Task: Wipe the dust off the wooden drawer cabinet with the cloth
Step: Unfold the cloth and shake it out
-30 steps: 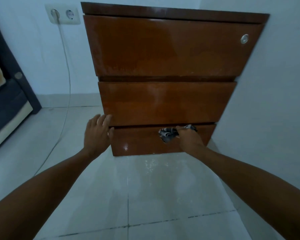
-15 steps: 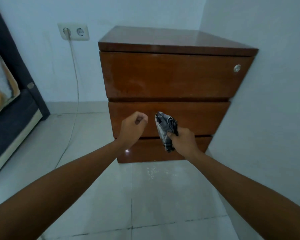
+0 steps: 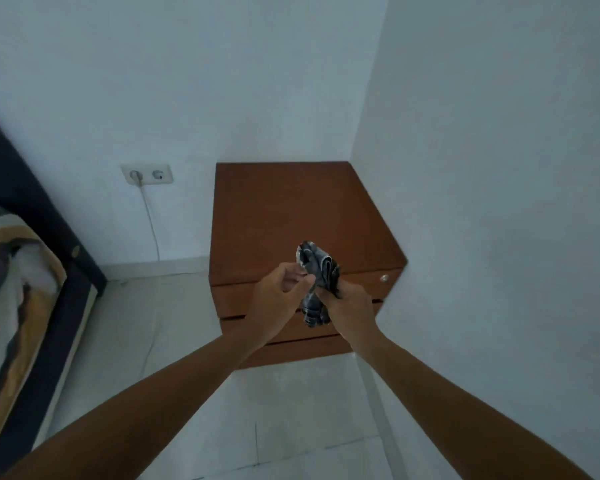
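The wooden drawer cabinet (image 3: 291, 209) stands in the room's corner, seen from above, with its brown top and three drawer fronts showing. A small round lock (image 3: 383, 278) sits on the top drawer. A bunched dark grey and white cloth (image 3: 317, 268) is held in the air over the cabinet's front edge. My right hand (image 3: 349, 303) grips the cloth's middle. My left hand (image 3: 278, 296) pinches the cloth's left side with its fingertips. Both hands are clear of the wood.
A white wall (image 3: 499, 202) runs close along the cabinet's right side. A double socket (image 3: 147, 173) with a white cable (image 3: 152, 223) is on the back wall to the left. A bed with a dark frame (image 3: 59, 306) fills the left edge. Pale floor tiles (image 3: 284, 427) lie below.
The view rose from the drawer fronts to above the cabinet top. My right hand lifted the cloth from the bottom drawer. My left hand left the cabinet's side and took hold of the cloth.
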